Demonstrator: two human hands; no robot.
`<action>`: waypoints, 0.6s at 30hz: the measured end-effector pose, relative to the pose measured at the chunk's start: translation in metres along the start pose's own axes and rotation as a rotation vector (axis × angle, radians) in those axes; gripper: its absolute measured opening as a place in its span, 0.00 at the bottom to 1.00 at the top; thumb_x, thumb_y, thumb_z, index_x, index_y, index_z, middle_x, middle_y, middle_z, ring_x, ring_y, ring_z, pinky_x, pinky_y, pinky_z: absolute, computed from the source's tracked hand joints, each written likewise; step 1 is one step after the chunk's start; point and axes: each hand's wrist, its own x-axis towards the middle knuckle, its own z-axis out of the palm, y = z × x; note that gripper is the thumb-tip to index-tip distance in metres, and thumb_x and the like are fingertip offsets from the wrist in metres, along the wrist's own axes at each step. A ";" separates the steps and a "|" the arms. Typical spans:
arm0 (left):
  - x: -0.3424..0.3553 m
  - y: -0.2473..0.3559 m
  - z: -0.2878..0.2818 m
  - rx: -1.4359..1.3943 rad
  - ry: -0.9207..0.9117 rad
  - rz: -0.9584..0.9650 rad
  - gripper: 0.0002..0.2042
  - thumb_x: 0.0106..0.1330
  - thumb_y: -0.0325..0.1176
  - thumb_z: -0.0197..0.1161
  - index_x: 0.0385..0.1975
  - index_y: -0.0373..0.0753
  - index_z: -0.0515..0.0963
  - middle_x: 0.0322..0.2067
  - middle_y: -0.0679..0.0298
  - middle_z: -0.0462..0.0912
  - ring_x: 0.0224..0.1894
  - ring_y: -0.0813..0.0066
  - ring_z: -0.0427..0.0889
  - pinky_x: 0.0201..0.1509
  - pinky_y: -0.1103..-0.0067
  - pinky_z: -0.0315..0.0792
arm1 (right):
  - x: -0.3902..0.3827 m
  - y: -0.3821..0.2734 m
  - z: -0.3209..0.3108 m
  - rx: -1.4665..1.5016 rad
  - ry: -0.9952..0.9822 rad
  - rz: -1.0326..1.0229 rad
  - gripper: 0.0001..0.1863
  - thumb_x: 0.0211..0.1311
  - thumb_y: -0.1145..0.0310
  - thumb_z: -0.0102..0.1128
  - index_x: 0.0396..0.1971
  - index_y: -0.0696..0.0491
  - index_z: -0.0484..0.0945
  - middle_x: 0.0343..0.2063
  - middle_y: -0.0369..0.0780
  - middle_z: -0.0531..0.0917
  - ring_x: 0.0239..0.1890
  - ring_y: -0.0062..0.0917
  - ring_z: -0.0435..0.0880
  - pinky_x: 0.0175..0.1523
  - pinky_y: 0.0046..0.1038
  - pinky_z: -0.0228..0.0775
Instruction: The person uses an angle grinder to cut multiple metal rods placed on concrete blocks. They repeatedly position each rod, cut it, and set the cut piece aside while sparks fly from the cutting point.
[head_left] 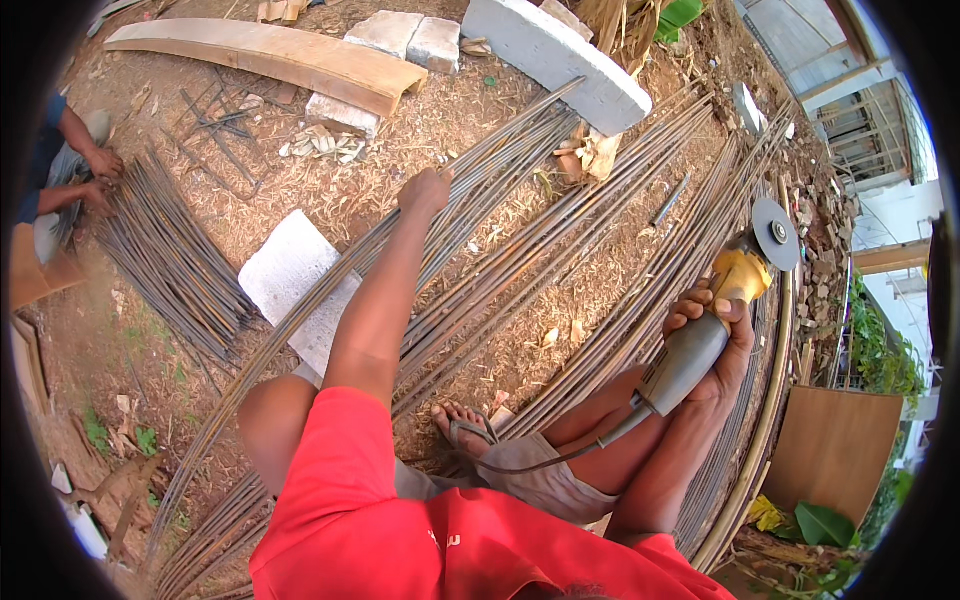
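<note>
My left hand (426, 192) is stretched forward, its fingers closed at the edge of a bundle of long thin steel bars (500, 160). These bars run from the far middle down past my left knee, over a pale flat block (290, 265). In my right hand (738, 340) is an angle grinder (690, 362) with a grey body and yellow head. Its round grey disc (775, 234) points away from me, over the bars at the right. The grinder's cord trails across my right leg. Whether the disc is spinning I cannot tell.
At the far left, another person's hands (100, 175) touch a pile of shorter bars (180, 255). A curved wooden plank (270, 60) and a long concrete block (555, 60) lie at the back. More long bars (640, 330) stretch across the ground to my right. Rubble (825, 270) borders them.
</note>
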 end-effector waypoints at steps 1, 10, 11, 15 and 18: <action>0.007 0.004 -0.002 -0.009 0.013 0.016 0.33 0.83 0.63 0.49 0.63 0.36 0.83 0.62 0.45 0.87 0.66 0.45 0.85 0.69 0.52 0.77 | 0.003 -0.001 -0.002 0.042 -0.006 0.008 0.21 0.61 0.75 0.68 0.54 0.59 0.77 0.40 0.36 0.82 0.39 0.27 0.83 0.50 0.37 0.84; -0.007 -0.042 -0.005 -0.078 0.182 0.260 0.31 0.80 0.53 0.64 0.67 0.30 0.75 0.63 0.43 0.83 0.67 0.42 0.82 0.71 0.53 0.76 | 0.043 0.011 0.003 -0.061 -0.067 0.021 0.22 0.63 0.75 0.69 0.55 0.59 0.74 0.40 0.39 0.81 0.41 0.28 0.84 0.52 0.36 0.84; -0.019 -0.058 -0.008 -0.058 0.282 0.301 0.28 0.79 0.51 0.66 0.64 0.31 0.76 0.61 0.44 0.83 0.65 0.41 0.82 0.70 0.53 0.76 | 0.050 0.015 0.005 -0.050 -0.073 0.048 0.22 0.63 0.75 0.69 0.55 0.59 0.74 0.40 0.39 0.81 0.41 0.28 0.84 0.52 0.36 0.84; -0.074 -0.134 -0.024 -0.207 0.611 0.472 0.21 0.73 0.46 0.72 0.52 0.34 0.79 0.51 0.50 0.82 0.55 0.45 0.83 0.61 0.56 0.78 | 0.085 0.040 0.014 -0.222 -0.061 0.037 0.21 0.61 0.76 0.69 0.53 0.58 0.75 0.38 0.38 0.82 0.39 0.27 0.84 0.48 0.34 0.86; -0.128 -0.204 -0.040 -0.171 0.780 0.473 0.17 0.69 0.41 0.78 0.45 0.37 0.80 0.43 0.55 0.81 0.48 0.50 0.83 0.56 0.62 0.78 | 0.112 0.064 0.025 -0.307 -0.043 0.120 0.17 0.60 0.76 0.69 0.49 0.58 0.76 0.36 0.38 0.83 0.38 0.27 0.85 0.46 0.33 0.87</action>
